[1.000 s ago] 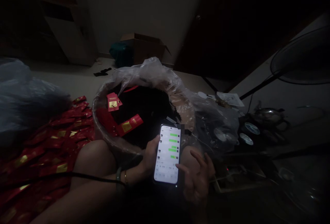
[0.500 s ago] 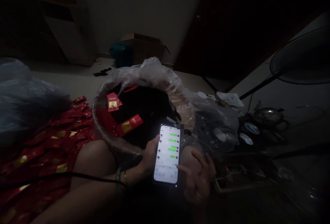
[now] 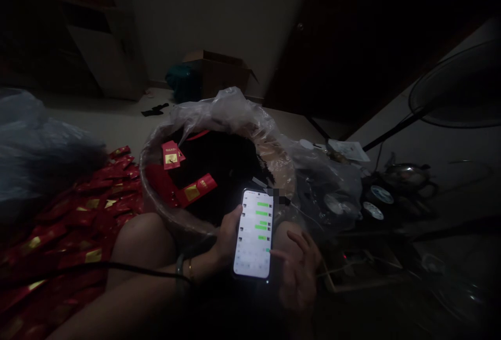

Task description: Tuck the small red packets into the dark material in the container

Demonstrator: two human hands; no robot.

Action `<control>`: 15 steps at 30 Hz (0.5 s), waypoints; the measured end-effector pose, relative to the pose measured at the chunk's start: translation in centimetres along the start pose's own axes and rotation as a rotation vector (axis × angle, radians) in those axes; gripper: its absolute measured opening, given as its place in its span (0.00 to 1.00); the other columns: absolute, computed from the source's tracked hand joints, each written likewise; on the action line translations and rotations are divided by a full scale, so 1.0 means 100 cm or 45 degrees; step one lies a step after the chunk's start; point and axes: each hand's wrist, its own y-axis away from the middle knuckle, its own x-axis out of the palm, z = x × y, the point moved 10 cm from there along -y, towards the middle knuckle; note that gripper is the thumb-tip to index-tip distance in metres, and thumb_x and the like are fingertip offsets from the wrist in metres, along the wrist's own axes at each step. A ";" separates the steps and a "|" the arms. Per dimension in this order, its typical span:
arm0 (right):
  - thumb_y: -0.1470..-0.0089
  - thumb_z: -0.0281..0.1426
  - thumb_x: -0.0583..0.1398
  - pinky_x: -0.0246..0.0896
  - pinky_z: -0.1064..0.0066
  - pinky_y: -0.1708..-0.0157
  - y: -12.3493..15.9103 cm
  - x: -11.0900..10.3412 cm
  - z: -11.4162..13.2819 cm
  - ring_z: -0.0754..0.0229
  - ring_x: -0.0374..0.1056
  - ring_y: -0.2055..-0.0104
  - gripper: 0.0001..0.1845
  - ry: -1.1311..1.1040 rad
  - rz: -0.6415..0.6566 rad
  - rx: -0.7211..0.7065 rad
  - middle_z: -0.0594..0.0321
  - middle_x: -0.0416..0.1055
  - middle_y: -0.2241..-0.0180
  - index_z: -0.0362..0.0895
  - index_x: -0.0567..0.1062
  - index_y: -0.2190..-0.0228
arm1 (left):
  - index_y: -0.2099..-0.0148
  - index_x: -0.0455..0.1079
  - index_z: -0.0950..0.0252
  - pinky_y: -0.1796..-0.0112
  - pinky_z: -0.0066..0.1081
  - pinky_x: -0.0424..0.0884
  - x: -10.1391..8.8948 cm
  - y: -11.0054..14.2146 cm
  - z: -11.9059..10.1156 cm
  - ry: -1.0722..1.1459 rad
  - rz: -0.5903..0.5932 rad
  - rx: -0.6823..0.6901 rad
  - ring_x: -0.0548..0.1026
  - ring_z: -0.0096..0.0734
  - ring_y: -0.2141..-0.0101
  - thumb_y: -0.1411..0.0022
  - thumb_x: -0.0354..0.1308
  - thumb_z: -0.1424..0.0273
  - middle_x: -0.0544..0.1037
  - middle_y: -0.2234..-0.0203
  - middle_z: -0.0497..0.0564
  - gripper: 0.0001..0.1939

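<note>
In a dim room, my left hand (image 3: 226, 236) grips a lit smartphone (image 3: 254, 234) by its left edge; the screen shows a chat with green bubbles. My right hand (image 3: 298, 269) hovers at the phone's right edge, fingers apart and loosely curled, thumb near the lower screen. Bracelets circle my left wrist. Just beyond the phone stands a round basin (image 3: 156, 194) lined with clear plastic, holding dark material and a few red and gold packets (image 3: 198, 187).
Many red packets (image 3: 70, 225) lie piled at the left over my lap. A filled plastic bag (image 3: 35, 147) sits far left. A cardboard box (image 3: 219, 71) stands by the back wall. A fan (image 3: 457, 89), a kettle (image 3: 410, 178) and plastic-wrapped items crowd the right. A black cable (image 3: 97, 265) crosses my leg.
My right hand has shifted slightly left toward the phone's lower right edge. My left hand and the phone stay put.
</note>
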 end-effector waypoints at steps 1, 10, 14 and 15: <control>0.41 0.36 0.50 0.51 0.45 0.44 0.003 0.001 -0.003 0.43 0.55 0.40 0.16 -0.040 -0.017 0.045 0.53 0.64 0.48 0.43 0.77 0.66 | 0.66 0.73 0.72 0.71 0.33 0.69 -0.001 0.000 -0.001 -0.010 -0.015 0.013 0.75 0.35 0.76 0.50 0.59 0.46 0.78 0.77 0.53 0.29; 0.58 0.46 0.64 0.63 0.48 0.51 0.029 0.049 -0.040 0.38 0.59 0.43 0.56 0.123 0.327 0.480 0.41 0.55 0.41 0.40 0.43 0.37 | 0.62 0.73 0.69 0.60 0.37 0.70 0.009 0.002 -0.013 -0.597 0.074 0.270 0.75 0.40 0.64 0.41 0.48 0.48 0.80 0.65 0.55 0.28; 0.59 0.45 0.64 0.65 0.51 0.54 0.029 0.040 -0.061 0.40 0.64 0.48 0.51 0.124 0.260 0.503 0.44 0.63 0.46 0.40 0.52 0.39 | 0.52 0.72 0.67 0.55 0.37 0.70 0.042 0.015 -0.010 -1.042 0.507 0.360 0.74 0.39 0.58 0.33 0.39 0.56 0.78 0.57 0.55 0.26; 0.59 0.46 0.64 0.66 0.52 0.55 0.029 0.030 -0.069 0.40 0.66 0.49 0.50 0.102 0.217 0.501 0.45 0.65 0.48 0.40 0.54 0.40 | 0.48 0.70 0.66 0.52 0.37 0.69 0.051 0.019 -0.011 -1.165 0.625 0.413 0.74 0.38 0.55 0.32 0.39 0.58 0.77 0.53 0.55 0.25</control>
